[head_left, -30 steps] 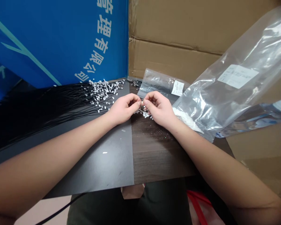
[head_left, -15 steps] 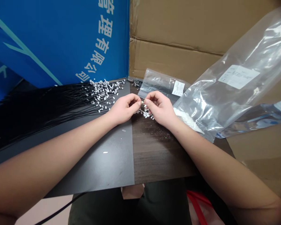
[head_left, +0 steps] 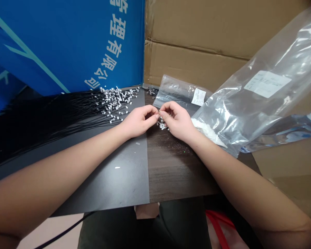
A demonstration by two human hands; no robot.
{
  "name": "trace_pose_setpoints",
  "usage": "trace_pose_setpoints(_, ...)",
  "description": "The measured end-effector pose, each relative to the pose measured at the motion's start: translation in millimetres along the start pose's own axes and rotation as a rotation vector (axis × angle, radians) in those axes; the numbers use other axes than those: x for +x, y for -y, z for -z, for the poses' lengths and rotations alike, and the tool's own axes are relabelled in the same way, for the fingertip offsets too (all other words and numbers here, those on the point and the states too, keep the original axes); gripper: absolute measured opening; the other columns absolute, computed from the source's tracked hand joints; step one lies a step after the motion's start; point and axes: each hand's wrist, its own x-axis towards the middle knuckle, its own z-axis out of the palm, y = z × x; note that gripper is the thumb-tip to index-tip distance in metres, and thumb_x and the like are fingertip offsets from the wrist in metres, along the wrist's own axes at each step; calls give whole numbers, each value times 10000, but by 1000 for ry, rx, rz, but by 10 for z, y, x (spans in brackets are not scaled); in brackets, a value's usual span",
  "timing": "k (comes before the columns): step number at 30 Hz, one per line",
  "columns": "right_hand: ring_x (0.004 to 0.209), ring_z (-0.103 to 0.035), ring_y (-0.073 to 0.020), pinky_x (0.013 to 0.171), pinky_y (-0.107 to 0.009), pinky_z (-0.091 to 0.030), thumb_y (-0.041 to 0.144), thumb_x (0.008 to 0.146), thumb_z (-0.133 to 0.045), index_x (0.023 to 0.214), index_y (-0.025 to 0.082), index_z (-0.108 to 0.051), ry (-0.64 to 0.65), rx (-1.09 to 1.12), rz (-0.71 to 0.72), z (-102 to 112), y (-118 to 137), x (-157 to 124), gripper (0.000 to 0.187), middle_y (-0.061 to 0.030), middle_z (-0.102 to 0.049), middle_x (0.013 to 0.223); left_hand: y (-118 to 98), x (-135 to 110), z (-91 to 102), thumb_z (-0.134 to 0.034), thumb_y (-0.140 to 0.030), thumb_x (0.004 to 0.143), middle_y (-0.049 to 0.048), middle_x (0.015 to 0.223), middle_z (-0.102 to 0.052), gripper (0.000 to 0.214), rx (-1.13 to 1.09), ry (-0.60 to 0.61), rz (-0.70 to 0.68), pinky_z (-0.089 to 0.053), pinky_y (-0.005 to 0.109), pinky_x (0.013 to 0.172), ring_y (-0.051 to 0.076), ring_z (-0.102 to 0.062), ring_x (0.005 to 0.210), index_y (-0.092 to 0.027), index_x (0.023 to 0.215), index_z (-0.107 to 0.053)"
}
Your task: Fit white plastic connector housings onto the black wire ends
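Note:
My left hand (head_left: pixel 142 119) and my right hand (head_left: pixel 178 119) meet fingertip to fingertip above the table, each in a pinch. Whatever lies between the fingertips is too small and too covered to name. Just below and behind them is a small heap of white plastic pieces (head_left: pixel 162 126), partly hidden by my fingers. To the left of my left hand spreads a big bundle of thin black wires (head_left: pixel 54 114), many with white pieces (head_left: pixel 114 100) at their ends. A few dark wire ends (head_left: pixel 152 92) show beyond my hands.
A clear bag (head_left: pixel 223 117) with white pieces inside leans at the right, over a clear plastic bottle (head_left: pixel 282 133). A smaller labelled bag (head_left: pixel 176 91) lies behind my hands. Cardboard (head_left: pixel 197 31) and a blue panel (head_left: pixel 67 41) wall the back. White scraps (head_left: pixel 117 167) lie in front.
My left fingertips have moved slightly right, closing in on my right fingertips. The view has shifted a little; the bundle and bags look the same.

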Motion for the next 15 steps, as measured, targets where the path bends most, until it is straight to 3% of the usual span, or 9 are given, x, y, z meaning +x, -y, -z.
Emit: trace_pose_setpoints(15,799,-602,-192,721,-364,-467,303,935,-638,938,235,-600,6,-38,-24,-3,38,-14,78,-15,-653,886,-2,15,4,-631,-429,928,8,820,-677,261,18,43,6,-404,310,692,161,-561,741,-179,877,-685)
